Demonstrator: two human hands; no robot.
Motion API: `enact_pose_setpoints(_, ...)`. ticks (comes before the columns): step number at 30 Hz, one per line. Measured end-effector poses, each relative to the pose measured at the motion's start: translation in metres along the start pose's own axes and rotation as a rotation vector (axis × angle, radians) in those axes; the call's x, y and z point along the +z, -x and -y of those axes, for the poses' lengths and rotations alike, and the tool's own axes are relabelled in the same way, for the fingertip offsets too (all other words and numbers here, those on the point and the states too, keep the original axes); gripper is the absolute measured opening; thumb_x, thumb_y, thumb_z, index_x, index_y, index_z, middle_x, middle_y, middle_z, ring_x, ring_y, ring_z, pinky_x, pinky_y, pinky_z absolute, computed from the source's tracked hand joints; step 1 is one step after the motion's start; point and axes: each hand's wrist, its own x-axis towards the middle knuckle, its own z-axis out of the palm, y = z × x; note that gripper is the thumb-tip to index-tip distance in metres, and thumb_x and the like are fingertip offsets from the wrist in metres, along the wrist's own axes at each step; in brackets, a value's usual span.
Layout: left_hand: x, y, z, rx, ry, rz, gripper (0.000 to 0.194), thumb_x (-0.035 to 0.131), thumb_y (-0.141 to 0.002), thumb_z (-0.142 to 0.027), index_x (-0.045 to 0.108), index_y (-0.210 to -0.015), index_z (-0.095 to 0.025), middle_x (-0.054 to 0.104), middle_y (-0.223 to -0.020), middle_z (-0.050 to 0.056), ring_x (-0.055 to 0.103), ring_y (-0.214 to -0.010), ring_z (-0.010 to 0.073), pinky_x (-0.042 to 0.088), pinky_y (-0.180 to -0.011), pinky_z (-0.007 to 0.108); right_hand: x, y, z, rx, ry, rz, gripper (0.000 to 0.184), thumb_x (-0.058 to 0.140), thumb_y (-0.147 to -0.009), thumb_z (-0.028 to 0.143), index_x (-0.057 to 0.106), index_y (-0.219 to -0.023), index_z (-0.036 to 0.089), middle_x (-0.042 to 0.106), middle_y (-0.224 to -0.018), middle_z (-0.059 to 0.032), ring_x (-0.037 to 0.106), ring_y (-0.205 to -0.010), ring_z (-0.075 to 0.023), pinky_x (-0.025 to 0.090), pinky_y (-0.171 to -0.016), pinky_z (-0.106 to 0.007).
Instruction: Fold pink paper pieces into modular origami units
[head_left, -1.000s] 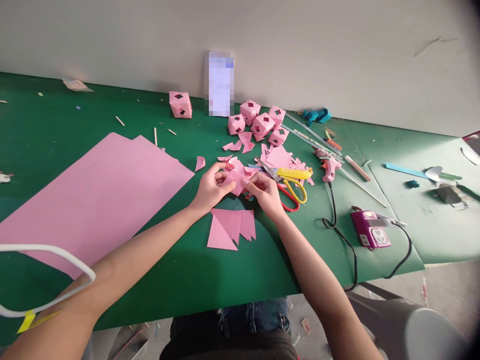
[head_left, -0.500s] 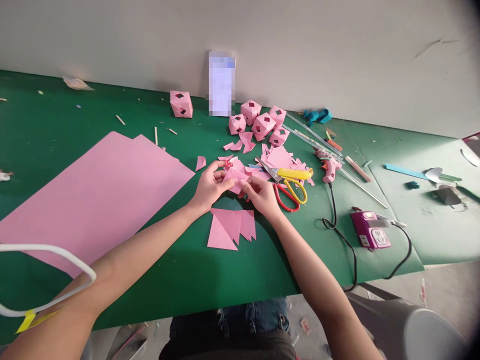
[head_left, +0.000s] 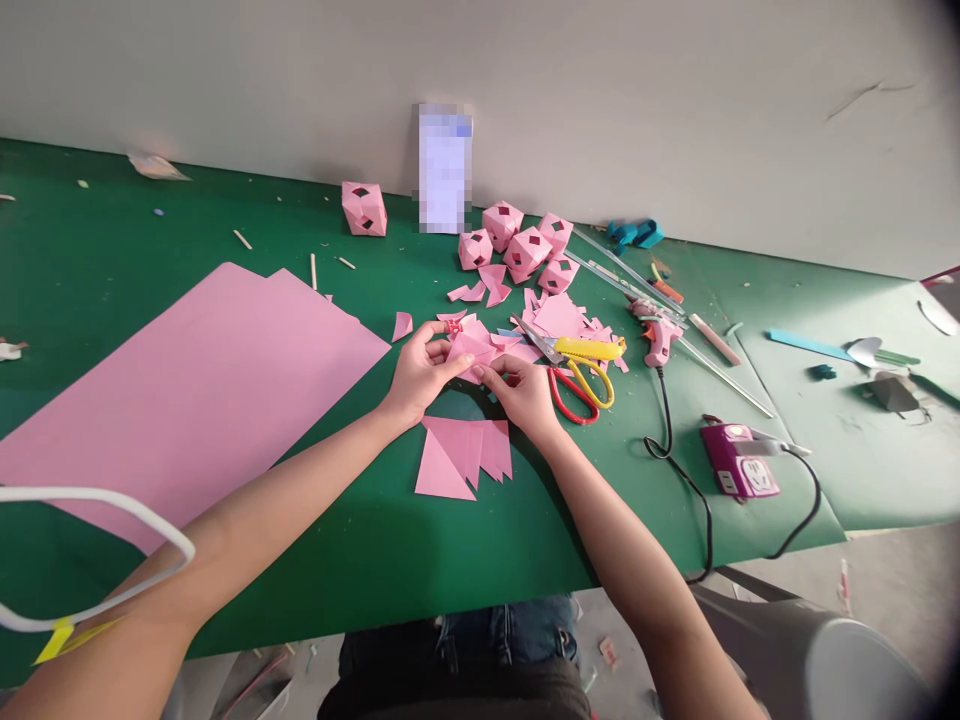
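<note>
Between my two hands is a small piece of pink paper (head_left: 466, 350) with crease lines. My left hand (head_left: 421, 372) grips its left side, the thumb lying across the front; a small red item (head_left: 454, 326) shows at the index finger. On the lower right edge, my right hand (head_left: 519, 388) pinches the paper between thumb and fingers. Just below lie cut pink paper pieces (head_left: 444, 465), some pointed. Right of my right hand are scissors (head_left: 577, 385) with red and yellow handles, and a yellow utility knife (head_left: 592, 347) lies across them. Pink scraps (head_left: 559, 315) spread behind.
Several folded pink paper shapes (head_left: 527, 252) stand at the back, near a propped phone (head_left: 445, 170). Large pink sheets (head_left: 217, 390) cover the left. A pink glue gun (head_left: 658, 338) and a purple power socket (head_left: 739, 460) with cords lie right. A white bar (head_left: 97, 495) crosses the lower left.
My right hand's pinching fingertips have shifted slightly left along the paper's lower edge. The left hand keeps its hold almost unchanged.
</note>
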Motion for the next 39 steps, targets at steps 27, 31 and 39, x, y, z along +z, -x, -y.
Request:
enact_pose_setpoints(27, 0.005, -0.007, 0.009, 0.06, 0.053, -0.006, 0.05, 0.082, -0.069, -0.027, 0.059, -0.112, -0.018, 0.072, -0.082, -0.001, 0.068, -0.076, 0.0151, 0.053, -0.074, 0.028, -0.004, -0.005, -0.009, 0.033, -0.142, 0.102, 0.034, 0.066, -0.086, 0.051, 0.063, -0.074, 0.02, 0.073, -0.075, -0.0055, 0.057, -0.064, -0.0154, 0.044, -0.061, -0.029)
enact_pose_setpoints(31, 0.003, -0.012, 0.014, 0.08, 0.015, 0.007, 0.05, 0.081, -0.069, -0.029, 0.058, -0.113, -0.019, 0.069, -0.08, -0.002, 0.07, -0.078, 0.0179, 0.054, -0.075, 0.03, -0.002, -0.009, -0.012, 0.017, -0.139, 0.019, 0.042, 0.064, -0.086, 0.061, 0.06, -0.076, 0.021, 0.065, -0.069, -0.0011, 0.055, -0.062, -0.0151, 0.046, -0.062, -0.03)
enact_pose_setpoints(39, 0.002, -0.016, 0.017, 0.105, -0.037, 0.041, 0.054, 0.082, -0.068, -0.031, 0.057, -0.115, -0.019, 0.074, -0.09, 0.003, 0.072, -0.084, 0.0202, 0.055, -0.079, 0.032, -0.001, -0.013, -0.017, -0.069, -0.026, 0.017, 0.052, 0.063, -0.086, 0.071, 0.061, -0.074, 0.021, 0.069, -0.073, -0.0044, 0.058, -0.069, -0.0188, 0.046, -0.068, -0.032)
